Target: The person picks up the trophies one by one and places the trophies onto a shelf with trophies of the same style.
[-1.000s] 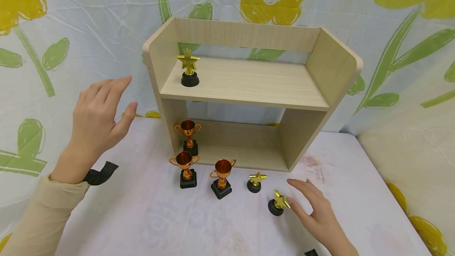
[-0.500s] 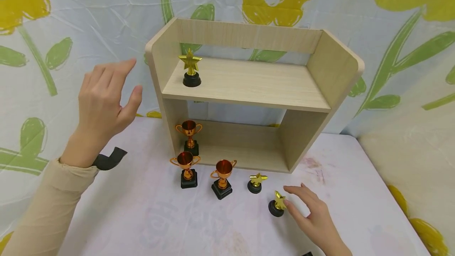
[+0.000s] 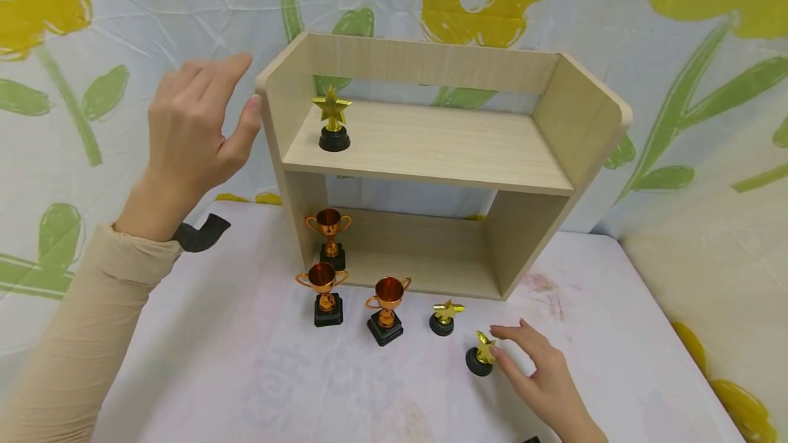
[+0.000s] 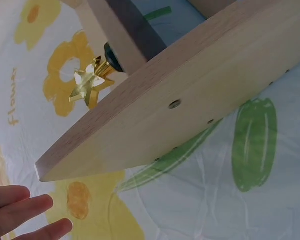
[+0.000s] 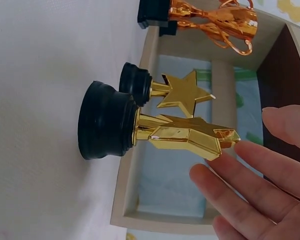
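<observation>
My left hand (image 3: 195,120) is raised by the upper left side panel of the wooden shelf (image 3: 431,183), holding nothing, fingers relaxed and thumb apart. My right hand (image 3: 544,371) is around the star of the nearest gold star trophy (image 3: 481,354), which stands on a black round base on the table. In the right wrist view its fingertips (image 5: 202,172) are right at the star's points while the thumb stays off to the side. Just behind is a second star trophy (image 3: 443,318). Another star trophy (image 3: 333,118) stands at the left of the top shelf.
Two bronze two-handled cups (image 3: 322,292) (image 3: 387,310) on square black bases stand before the shelf. A third bronze cup (image 3: 330,234) is inside the lower compartment, at its left. Flower-printed cloth (image 3: 154,5) hangs behind the white table (image 3: 246,368).
My left hand has risen beside the shelf and moved slightly right. My right hand has come a little left, its fingertips closer around the nearest star trophy. The trophies stay in place.
</observation>
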{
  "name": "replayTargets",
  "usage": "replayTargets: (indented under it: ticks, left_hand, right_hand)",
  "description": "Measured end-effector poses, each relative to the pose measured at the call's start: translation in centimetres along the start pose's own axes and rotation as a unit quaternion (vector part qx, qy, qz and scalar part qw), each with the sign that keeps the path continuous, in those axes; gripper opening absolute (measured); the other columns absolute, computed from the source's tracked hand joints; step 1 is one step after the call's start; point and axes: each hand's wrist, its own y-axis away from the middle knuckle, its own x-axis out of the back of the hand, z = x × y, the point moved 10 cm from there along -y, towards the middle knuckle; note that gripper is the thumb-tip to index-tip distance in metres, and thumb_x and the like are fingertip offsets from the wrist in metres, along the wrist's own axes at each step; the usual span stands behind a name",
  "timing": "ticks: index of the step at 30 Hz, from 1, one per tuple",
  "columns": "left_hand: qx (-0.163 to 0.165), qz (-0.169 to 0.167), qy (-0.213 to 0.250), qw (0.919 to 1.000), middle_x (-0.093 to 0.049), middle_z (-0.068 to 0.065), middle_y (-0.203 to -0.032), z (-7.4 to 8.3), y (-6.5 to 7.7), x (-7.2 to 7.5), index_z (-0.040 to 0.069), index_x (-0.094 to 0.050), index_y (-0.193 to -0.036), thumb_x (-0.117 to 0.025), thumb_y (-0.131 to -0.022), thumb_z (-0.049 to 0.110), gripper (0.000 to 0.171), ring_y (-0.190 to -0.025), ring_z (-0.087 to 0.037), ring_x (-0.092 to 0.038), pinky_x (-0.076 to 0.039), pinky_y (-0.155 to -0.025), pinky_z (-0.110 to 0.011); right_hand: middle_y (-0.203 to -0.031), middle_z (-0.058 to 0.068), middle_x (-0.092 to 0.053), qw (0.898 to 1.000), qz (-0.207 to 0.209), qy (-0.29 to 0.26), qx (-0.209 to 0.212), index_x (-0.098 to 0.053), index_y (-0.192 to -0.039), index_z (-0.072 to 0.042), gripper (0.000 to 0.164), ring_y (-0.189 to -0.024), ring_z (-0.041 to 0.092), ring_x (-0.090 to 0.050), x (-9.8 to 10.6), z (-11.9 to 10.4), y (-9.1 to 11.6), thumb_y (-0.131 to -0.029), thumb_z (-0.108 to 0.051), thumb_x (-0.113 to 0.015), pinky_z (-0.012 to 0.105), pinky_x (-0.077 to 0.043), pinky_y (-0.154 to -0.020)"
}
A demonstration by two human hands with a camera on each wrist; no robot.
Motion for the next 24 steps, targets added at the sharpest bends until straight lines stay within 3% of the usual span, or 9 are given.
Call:
replayTargets:
  ticks: [8, 12, 16, 20, 24]
  left_hand:
    - [-0.005, -0.027, -0.003, 0.9996, -0.07, -0.02, -0.108, -0.3, -3.0, -1.4, -0.001, -0.067, -0.118, -0.042, -0.095, 0.036, 0.05, -0.097, -0.043, -0.061, -0.046, -0.072, -0.062]
    - [-0.002, -0.063, -0.006, 0.998, -0.068, -0.023, -0.113, -0.6, -3.8, -2.4, -0.003, -0.063, -0.123, -0.04, -0.098, 0.035, 0.052, -0.104, -0.044, -0.06, -0.047, -0.077, -0.062]
    - [0.002, -0.095, -0.005, 0.9955, -0.066, -0.023, -0.12, -0.8, -4.2, -3.4, -0.005, -0.062, -0.126, -0.039, -0.1, 0.034, 0.052, -0.111, -0.044, -0.059, -0.048, -0.086, -0.062]
    - [0.022, -0.123, -0.001, 0.9922, -0.066, -0.021, -0.123, -1.3, -4.6, -4.4, -0.004, -0.064, -0.125, -0.042, -0.101, 0.033, 0.049, -0.116, -0.041, -0.059, -0.047, -0.092, -0.062]
    - [0.055, -0.17, -0.001, 0.9839, -0.065, -0.019, -0.126, -2.2, -4.9, -5.7, -0.003, -0.065, -0.125, -0.044, -0.102, 0.034, 0.048, -0.121, -0.039, -0.057, -0.046, -0.1, -0.059]
  right_hand:
    - [-0.101, 0.003, -0.073, 1.0, -0.01, 0.007, -0.014, -0.074, -0.106, -0.004, 0.036, -0.108, 0.008, -0.062, -0.1, 0.3, 0.2, -0.073, 0.007, -0.08, 0.024, -0.035, -0.115]
    - [-0.101, 0.003, -0.073, 1.0, -0.011, 0.002, -0.011, -0.074, -0.105, -0.005, 0.035, -0.111, 0.002, -0.059, -0.2, 0.2, 0.2, -0.073, 0.007, -0.08, 0.022, -0.033, -0.115]
    - [-0.099, 0.005, -0.073, 1.0, -0.001, -0.008, 0.01, -0.074, -0.104, -0.003, 0.036, -0.109, 0.005, -0.061, -0.1, -0.3, 0.2, -0.07, 0.009, -0.079, 0.024, -0.034, -0.115]
    - [-0.098, 0.005, -0.073, 1.0, 0.004, -0.01, 0.018, -0.074, -0.103, -0.002, 0.036, -0.109, 0.005, -0.061, -0.2, -0.3, 0.1, -0.07, 0.01, -0.079, 0.024, -0.034, -0.115]
    - [-0.099, 0.004, -0.073, 1.0, 0.002, -0.009, 0.014, -0.074, -0.103, -0.003, 0.035, -0.11, 0.003, -0.06, -0.3, -0.1, 0.2, -0.07, 0.009, -0.079, 0.024, -0.034, -0.115]
